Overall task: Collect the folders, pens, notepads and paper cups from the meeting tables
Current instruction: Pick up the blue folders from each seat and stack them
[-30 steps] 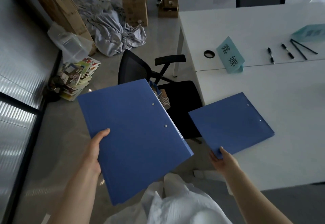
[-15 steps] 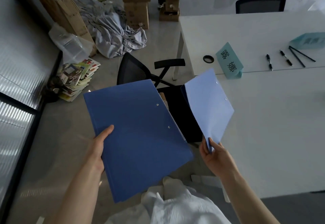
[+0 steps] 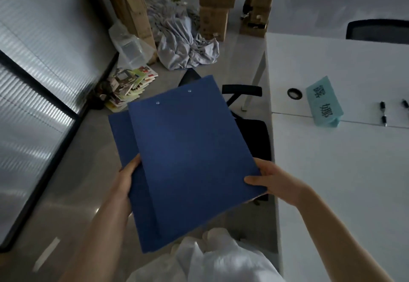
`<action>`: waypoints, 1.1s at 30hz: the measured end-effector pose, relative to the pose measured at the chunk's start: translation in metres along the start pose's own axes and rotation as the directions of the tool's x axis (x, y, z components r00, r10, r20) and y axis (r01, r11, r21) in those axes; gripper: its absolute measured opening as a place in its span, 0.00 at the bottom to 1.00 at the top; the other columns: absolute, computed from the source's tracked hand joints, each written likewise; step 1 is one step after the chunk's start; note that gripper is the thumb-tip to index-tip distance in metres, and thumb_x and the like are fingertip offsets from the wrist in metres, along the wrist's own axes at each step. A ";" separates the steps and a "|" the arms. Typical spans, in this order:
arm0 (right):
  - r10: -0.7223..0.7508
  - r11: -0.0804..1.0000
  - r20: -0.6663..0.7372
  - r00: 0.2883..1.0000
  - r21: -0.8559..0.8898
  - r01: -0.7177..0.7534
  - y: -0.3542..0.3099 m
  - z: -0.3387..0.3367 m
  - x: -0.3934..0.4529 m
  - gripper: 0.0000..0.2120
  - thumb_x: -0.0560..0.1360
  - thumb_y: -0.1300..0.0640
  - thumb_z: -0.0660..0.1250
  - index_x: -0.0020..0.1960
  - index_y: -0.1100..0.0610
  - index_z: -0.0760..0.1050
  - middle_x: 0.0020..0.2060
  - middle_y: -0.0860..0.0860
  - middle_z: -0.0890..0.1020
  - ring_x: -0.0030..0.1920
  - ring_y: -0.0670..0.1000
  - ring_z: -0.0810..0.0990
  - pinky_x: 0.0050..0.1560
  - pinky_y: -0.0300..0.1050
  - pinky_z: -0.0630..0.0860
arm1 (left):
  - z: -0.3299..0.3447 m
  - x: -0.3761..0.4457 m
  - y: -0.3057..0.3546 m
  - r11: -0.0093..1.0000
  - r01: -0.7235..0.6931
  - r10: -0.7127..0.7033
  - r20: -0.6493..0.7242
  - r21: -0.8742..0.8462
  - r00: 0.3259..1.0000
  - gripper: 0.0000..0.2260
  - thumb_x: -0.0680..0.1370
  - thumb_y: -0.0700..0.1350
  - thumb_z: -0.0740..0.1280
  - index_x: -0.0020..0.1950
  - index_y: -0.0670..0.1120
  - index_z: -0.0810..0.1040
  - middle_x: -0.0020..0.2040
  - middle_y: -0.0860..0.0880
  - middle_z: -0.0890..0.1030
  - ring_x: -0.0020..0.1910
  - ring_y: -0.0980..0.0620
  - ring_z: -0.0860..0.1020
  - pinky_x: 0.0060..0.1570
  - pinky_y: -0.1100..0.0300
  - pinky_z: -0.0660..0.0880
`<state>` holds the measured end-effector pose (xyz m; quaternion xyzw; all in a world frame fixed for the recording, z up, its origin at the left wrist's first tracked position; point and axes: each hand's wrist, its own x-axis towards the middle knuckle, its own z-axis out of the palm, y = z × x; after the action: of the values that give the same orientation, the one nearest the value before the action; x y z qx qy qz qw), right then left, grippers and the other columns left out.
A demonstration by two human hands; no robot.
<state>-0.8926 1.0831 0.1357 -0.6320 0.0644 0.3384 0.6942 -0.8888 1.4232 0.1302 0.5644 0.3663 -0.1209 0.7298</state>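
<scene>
Two blue folders (image 3: 190,162) stacked mid-frame, long axis running lower-left to upper-right, rivets at far end. My left hand (image 3: 126,182) grips left edge, right hand (image 3: 272,180) pinches right edge.

Top folder (image 3: 192,149): dark blue, plain, between both hands.
Under folder (image 3: 120,135): same dark blue, by the left hand (image 3: 124,182).
Table (image 3: 332,171): white, beyond the right hand (image 3: 274,182).
Name card (image 3: 324,102): teal, dark characters.
Chair (image 3: 254,135): black.
</scene>
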 end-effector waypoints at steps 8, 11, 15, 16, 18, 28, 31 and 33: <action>0.008 0.720 0.025 1.000 -0.693 0.012 -0.031 0.027 0.063 0.15 0.73 0.51 0.71 0.59 0.48 0.75 0.54 0.44 0.82 0.54 0.47 0.81 0.58 0.53 0.77 | -0.040 0.009 0.002 0.981 -0.063 0.053 -0.060 -0.186 0.997 0.18 0.74 0.58 0.69 0.58 0.48 0.82 0.52 0.44 0.85 0.47 0.44 0.84 0.45 0.49 0.78; 0.040 0.720 0.115 0.993 -0.692 0.051 -0.049 0.052 0.091 0.17 0.73 0.51 0.72 0.58 0.42 0.70 0.54 0.38 0.78 0.53 0.42 0.79 0.57 0.40 0.77 | -0.064 0.024 0.013 0.975 -0.043 0.027 -0.079 -0.220 0.997 0.24 0.72 0.59 0.71 0.61 0.46 0.81 0.54 0.43 0.85 0.50 0.41 0.84 0.46 0.47 0.78; 0.056 0.930 0.132 0.990 -0.368 -0.004 -0.073 0.093 0.144 0.25 0.68 0.43 0.74 0.62 0.47 0.74 0.58 0.46 0.81 0.57 0.48 0.81 0.61 0.49 0.76 | -0.098 0.052 0.044 0.969 -0.013 -0.001 -0.057 -0.247 0.998 0.23 0.71 0.58 0.71 0.60 0.46 0.81 0.52 0.43 0.85 0.45 0.44 0.85 0.42 0.51 0.79; 0.062 0.973 0.111 0.992 -0.230 -0.035 -0.076 0.101 0.159 0.31 0.65 0.41 0.75 0.64 0.50 0.74 0.60 0.49 0.81 0.59 0.51 0.81 0.62 0.53 0.75 | -0.105 0.060 0.054 0.971 -0.003 -0.009 -0.050 -0.238 0.999 0.22 0.72 0.58 0.70 0.60 0.45 0.81 0.52 0.43 0.85 0.46 0.44 0.85 0.42 0.50 0.79; 0.127 0.992 0.076 0.989 -0.023 -0.126 -0.085 0.126 0.190 0.32 0.67 0.40 0.73 0.65 0.54 0.75 0.59 0.52 0.82 0.58 0.54 0.81 0.59 0.54 0.76 | -0.123 0.077 0.077 0.978 0.018 -0.024 -0.025 -0.206 0.999 0.24 0.72 0.59 0.69 0.61 0.45 0.81 0.55 0.43 0.84 0.51 0.42 0.84 0.49 0.48 0.78; 0.238 0.968 -0.073 0.969 0.096 -0.230 -0.114 0.230 0.310 0.28 0.65 0.45 0.73 0.61 0.56 0.76 0.52 0.52 0.85 0.51 0.54 0.84 0.47 0.48 0.79 | -0.184 0.177 0.199 1.000 0.026 -0.026 0.087 0.007 0.996 0.29 0.68 0.69 0.66 0.59 0.51 0.81 0.51 0.49 0.86 0.48 0.50 0.85 0.48 0.52 0.78; 0.156 0.986 -0.134 0.979 0.077 -0.146 -0.122 0.240 0.336 0.23 0.70 0.51 0.73 0.62 0.59 0.75 0.50 0.51 0.85 0.47 0.50 0.85 0.40 0.42 0.81 | -0.185 0.212 0.226 0.991 0.035 -0.041 0.046 0.129 0.998 0.25 0.72 0.72 0.61 0.55 0.54 0.79 0.53 0.49 0.83 0.44 0.54 0.83 0.47 0.54 0.77; 0.110 0.992 -0.175 0.978 0.087 -0.096 -0.129 0.238 0.354 0.22 0.71 0.53 0.73 0.63 0.58 0.74 0.51 0.51 0.84 0.47 0.49 0.85 0.39 0.40 0.81 | -0.177 0.232 0.246 0.990 0.023 -0.033 0.066 0.138 0.997 0.21 0.76 0.67 0.59 0.55 0.54 0.80 0.51 0.47 0.84 0.40 0.56 0.84 0.43 0.56 0.75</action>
<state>-0.6319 1.4436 0.1065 -0.6282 0.1725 0.3127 0.6912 -0.6517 1.7218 0.1387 0.6037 0.3401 -0.1751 0.6994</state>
